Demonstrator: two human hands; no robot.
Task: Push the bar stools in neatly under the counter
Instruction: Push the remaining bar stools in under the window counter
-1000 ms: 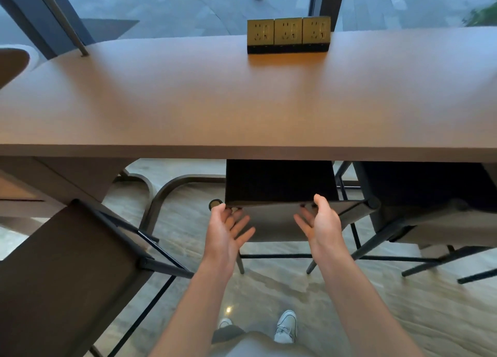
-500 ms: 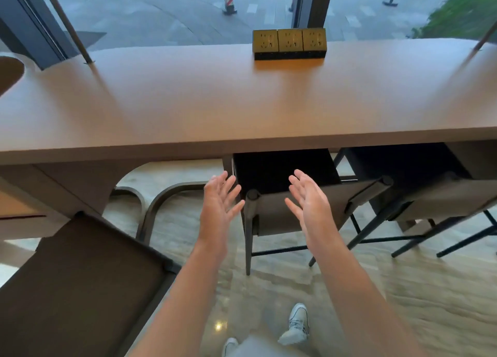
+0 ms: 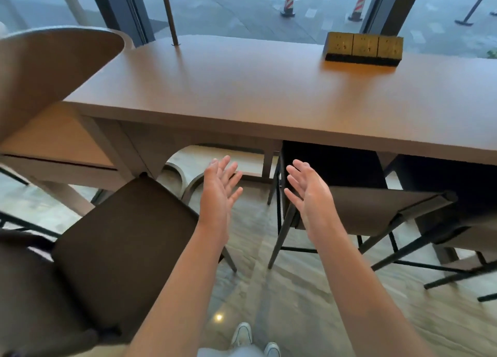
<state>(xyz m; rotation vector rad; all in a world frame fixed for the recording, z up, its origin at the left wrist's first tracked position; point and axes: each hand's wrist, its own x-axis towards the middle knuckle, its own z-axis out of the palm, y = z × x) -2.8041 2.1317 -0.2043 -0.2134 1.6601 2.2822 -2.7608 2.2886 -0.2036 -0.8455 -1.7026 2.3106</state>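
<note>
A long brown counter [image 3: 269, 93] runs along the window. A dark bar stool [image 3: 121, 249] stands out from the counter at lower left, its seat fully in view. A second stool [image 3: 376, 211] sits partly under the counter at centre right, and a third stool [image 3: 462, 222] is under it at the far right. My left hand [image 3: 219, 192] and my right hand [image 3: 309, 192] hover with spread fingers between the left and middle stools, palms facing each other, touching nothing.
A gold socket block [image 3: 363, 48] stands on the counter's far edge. A thin pole [image 3: 169, 12] rises from the counter at the back. A curved tabletop [image 3: 48, 68] juts in at upper left. Stone floor [image 3: 295, 289] lies below, with my shoes [image 3: 255, 338] on it.
My hands have come off the middle stool's backrest and moved left with fingers spread. The view has turned left, bringing the left stool further into sight.
</note>
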